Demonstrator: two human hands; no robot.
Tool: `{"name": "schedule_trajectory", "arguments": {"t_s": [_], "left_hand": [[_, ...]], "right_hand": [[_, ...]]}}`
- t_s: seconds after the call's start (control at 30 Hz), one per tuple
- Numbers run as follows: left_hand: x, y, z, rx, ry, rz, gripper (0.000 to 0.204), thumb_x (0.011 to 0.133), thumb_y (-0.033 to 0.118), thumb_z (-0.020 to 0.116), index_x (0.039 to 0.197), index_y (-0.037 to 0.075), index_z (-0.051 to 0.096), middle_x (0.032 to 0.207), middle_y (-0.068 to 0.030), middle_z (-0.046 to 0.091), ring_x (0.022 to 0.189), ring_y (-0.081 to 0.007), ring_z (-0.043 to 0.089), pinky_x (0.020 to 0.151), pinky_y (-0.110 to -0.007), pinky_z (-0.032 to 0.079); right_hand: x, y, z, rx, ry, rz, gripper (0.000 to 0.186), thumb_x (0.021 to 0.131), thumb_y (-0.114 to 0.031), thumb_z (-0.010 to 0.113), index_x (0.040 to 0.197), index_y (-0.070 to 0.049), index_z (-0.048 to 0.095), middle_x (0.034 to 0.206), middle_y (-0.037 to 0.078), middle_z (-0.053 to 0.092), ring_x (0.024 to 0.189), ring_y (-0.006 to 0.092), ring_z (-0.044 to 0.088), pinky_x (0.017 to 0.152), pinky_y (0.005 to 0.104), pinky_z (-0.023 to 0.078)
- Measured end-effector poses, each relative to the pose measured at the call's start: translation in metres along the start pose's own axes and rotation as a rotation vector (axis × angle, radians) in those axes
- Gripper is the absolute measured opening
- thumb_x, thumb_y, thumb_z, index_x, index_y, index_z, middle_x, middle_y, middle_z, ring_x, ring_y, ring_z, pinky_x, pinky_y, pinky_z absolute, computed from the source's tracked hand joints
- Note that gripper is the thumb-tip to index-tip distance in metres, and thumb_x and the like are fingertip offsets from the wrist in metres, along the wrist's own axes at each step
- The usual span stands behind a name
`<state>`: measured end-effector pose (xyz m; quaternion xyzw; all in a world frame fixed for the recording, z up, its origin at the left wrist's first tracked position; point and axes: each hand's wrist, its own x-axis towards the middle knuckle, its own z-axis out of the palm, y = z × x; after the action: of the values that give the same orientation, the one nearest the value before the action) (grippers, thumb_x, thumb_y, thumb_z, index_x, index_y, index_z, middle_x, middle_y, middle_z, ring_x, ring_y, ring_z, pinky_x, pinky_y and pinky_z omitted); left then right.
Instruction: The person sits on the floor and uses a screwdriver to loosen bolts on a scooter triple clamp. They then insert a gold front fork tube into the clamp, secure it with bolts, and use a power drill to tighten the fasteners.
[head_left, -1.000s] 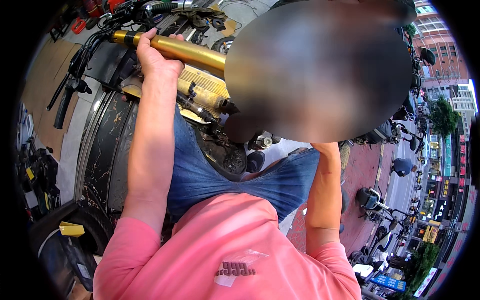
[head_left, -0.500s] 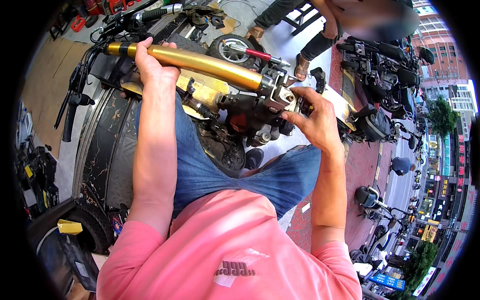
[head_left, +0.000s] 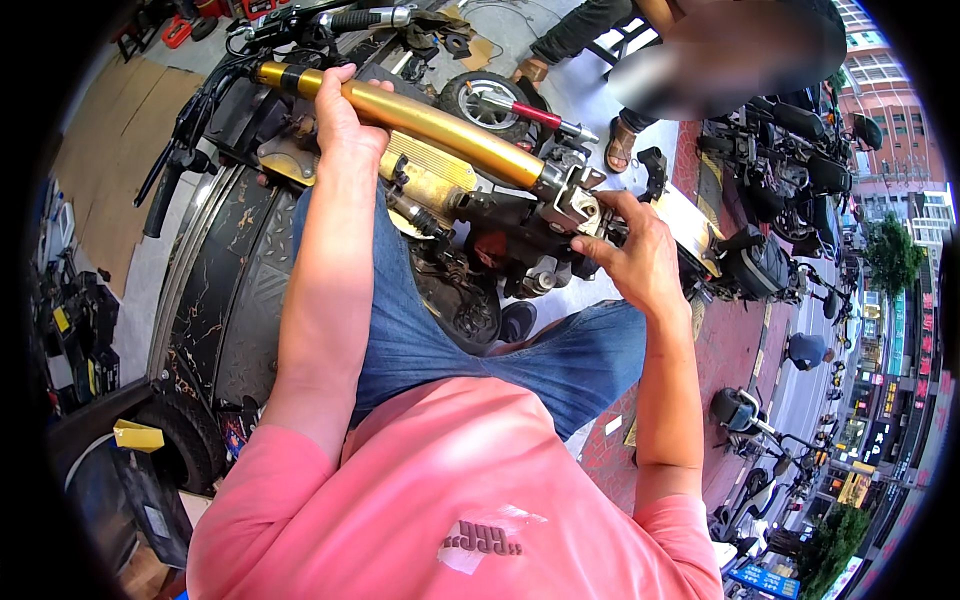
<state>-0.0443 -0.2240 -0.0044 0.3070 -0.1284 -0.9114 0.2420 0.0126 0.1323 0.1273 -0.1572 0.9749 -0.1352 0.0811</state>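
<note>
A gold metal tube point(head_left: 450, 137), looking like an electric scooter's steering stem, slants across my lap from upper left to the middle. My left hand point(head_left: 350, 122) is closed round its upper part, below a black band. At the lower end sits a silver metal folding joint point(head_left: 578, 207). My right hand point(head_left: 640, 252) pinches the joint's right side between thumb and fingers. The fingertips are partly hidden behind it. Beneath the stem lie a gold ribbed deck point(head_left: 432, 165) and dark, greasy mechanical parts point(head_left: 455, 300).
Black handlebars with cables point(head_left: 185, 135) hang at the upper left. Behind the stem stand a small wheel point(head_left: 486, 105) and a red-and-silver rod point(head_left: 535, 113). Another person's sandalled foot point(head_left: 620, 150) is close by at the far side. Parked motorbikes point(head_left: 790, 150) line the right.
The stem, scooter parts and both hands sit slightly further right in the picture, and the surroundings have shifted too. Both hands keep their holds on the stem and joint.
</note>
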Motion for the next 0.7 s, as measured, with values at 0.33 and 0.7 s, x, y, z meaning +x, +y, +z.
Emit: {"name": "schedule_trajectory", "arguments": {"t_s": [0.33, 0.7], "left_hand": [[0.008, 0.003, -0.006, 0.003, 0.055, 0.004, 0.037, 0.081, 0.026, 0.076, 0.104, 0.010, 0.053, 0.087, -0.0088, 0.060, 0.080, -0.0279, 0.065, 0.079, -0.046, 0.057], [0.002, 0.002, -0.001, 0.042, 0.036, 0.028, 0.033, 0.085, 0.023, 0.070, 0.107, 0.008, 0.051, 0.089, -0.0122, 0.058, 0.082, -0.0310, 0.064, 0.084, -0.048, 0.057]], "right_hand": [[0.056, -0.024, 0.012, 1.000, 0.567, -0.394, 0.086, 0.105, -0.071, 0.038, 0.154, -0.001, 0.047, 0.155, 0.018, 0.054, 0.145, 0.0298, 0.049, 0.119, 0.0492, 0.034], [0.074, -0.022, 0.055, 0.789, 0.385, -0.423, 0.089, 0.108, -0.071, 0.024, 0.151, 0.002, 0.050, 0.148, 0.020, 0.061, 0.144, 0.0318, 0.051, 0.121, 0.0477, 0.031]]}}
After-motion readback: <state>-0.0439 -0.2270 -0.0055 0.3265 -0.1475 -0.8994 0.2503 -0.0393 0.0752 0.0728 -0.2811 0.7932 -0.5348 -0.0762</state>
